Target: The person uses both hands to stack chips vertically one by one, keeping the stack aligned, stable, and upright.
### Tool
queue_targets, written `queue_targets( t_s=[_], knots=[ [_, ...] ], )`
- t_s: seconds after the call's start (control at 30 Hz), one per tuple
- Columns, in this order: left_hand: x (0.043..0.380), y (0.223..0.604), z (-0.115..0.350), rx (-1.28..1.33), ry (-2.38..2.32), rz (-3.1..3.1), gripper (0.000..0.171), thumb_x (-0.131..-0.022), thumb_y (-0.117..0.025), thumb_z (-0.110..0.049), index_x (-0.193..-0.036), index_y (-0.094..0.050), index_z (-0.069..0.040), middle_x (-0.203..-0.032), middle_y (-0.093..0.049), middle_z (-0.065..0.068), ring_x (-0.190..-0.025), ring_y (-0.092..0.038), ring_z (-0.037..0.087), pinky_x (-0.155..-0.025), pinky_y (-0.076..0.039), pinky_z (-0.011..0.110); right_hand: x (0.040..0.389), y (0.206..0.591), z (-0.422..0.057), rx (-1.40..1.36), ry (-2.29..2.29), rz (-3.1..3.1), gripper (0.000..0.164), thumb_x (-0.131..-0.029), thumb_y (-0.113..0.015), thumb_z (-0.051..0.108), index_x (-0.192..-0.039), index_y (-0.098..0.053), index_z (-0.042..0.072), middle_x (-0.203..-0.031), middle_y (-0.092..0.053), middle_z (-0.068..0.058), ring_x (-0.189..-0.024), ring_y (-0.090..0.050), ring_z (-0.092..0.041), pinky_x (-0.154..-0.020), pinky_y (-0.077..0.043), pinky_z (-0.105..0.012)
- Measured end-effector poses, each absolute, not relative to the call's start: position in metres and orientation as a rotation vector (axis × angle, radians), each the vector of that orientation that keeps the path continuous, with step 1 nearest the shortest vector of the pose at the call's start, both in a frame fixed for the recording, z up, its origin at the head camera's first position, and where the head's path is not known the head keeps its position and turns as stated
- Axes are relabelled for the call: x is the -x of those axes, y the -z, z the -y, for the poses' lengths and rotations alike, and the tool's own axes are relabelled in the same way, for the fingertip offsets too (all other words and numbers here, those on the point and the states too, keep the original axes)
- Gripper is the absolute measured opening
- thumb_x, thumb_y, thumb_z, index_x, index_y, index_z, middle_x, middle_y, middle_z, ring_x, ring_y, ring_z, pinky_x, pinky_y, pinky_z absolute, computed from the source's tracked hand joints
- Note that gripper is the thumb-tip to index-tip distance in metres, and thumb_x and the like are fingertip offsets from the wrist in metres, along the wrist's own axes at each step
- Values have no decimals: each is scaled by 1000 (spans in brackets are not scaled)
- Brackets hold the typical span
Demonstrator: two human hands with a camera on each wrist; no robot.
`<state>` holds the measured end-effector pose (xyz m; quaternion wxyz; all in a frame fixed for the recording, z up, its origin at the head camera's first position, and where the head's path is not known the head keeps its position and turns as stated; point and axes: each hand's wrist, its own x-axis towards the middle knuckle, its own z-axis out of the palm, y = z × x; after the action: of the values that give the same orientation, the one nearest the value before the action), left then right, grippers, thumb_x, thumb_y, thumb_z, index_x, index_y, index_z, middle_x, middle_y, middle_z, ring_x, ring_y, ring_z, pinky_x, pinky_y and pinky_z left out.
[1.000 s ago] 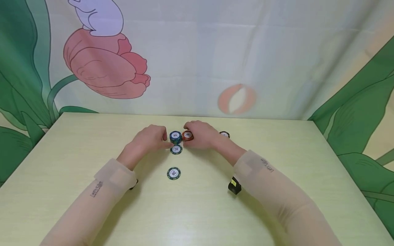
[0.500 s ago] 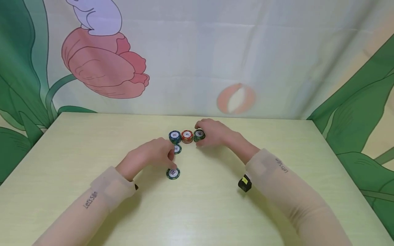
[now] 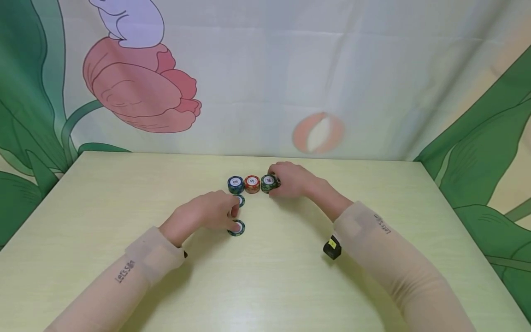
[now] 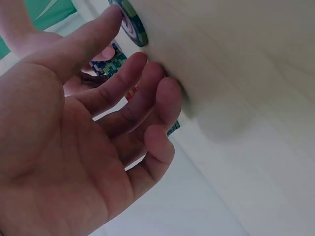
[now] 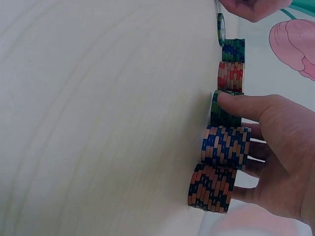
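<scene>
My left hand (image 3: 207,210) presses its thumb on a loose green poker chip (image 3: 241,230) lying flat on the table; its other fingers are loosely bent, as the left wrist view shows. Partly covered by that hand, a second green chip (image 3: 242,201) lies farther back. With thumb and fingers, my right hand (image 3: 292,179) holds a stack of green poker chips (image 3: 267,183). Left of this stand a red stack (image 3: 251,183) and a blue-and-green stack (image 3: 235,185). In the right wrist view a blue stack (image 5: 225,147) and a black-and-orange stack (image 5: 212,188) are beside the right fingers.
The pale wooden table (image 3: 274,286) spreads out in front of the stacks. A printed cloth (image 3: 249,83) hangs behind its far edge. A black device (image 3: 332,248) with a yellow mark sits under the right sleeve.
Over the last second my right hand moved right from the red stack to the green one. My left hand came nearer and its thumb slid the front chip slightly away from me.
</scene>
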<state>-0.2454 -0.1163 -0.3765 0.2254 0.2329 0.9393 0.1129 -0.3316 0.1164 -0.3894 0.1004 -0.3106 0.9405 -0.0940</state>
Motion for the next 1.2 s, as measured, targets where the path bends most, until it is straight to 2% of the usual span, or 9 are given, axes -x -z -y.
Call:
queue_targets(
  t_s=[0.27,0.47,0.87,1.2],
  knots=[
    [243,376,116,-663,-336,-2641,27,-89,-82,-31,-93,-65,-10,-84,-61,1,-75,-54,18,-69,-45,33,333,391,-120,915,279,-2777,44,-92,-77,27,-125,-62,2,-116,-65,-9,-106,-60,-24,-93,-49,-39],
    [235,373,112,-672,-299,-2673,34,-81,-89,-31,-82,-63,-9,-72,-51,0,-66,-46,15,-61,-36,30,334,393,-122,905,272,-2788,38,-92,-78,26,-118,-65,2,-112,-65,-8,-102,-60,-23,-92,-49,-39],
    [228,377,108,-800,-156,-2767,32,-86,-79,-20,-67,-54,-12,-63,-42,-2,-57,-37,12,-52,-31,29,334,394,-122,910,282,-2786,34,-90,-79,24,-114,-67,3,-109,-64,-7,-99,-60,-23,-90,-50,-39],
    [226,381,107,-842,-138,-2806,31,-79,-74,-18,-63,-48,-16,-62,-38,-3,-55,-34,12,-51,-29,30,335,396,-124,913,324,-2779,32,-90,-79,23,-112,-69,2,-108,-64,-8,-97,-60,-22,-90,-49,-38]
  ],
)
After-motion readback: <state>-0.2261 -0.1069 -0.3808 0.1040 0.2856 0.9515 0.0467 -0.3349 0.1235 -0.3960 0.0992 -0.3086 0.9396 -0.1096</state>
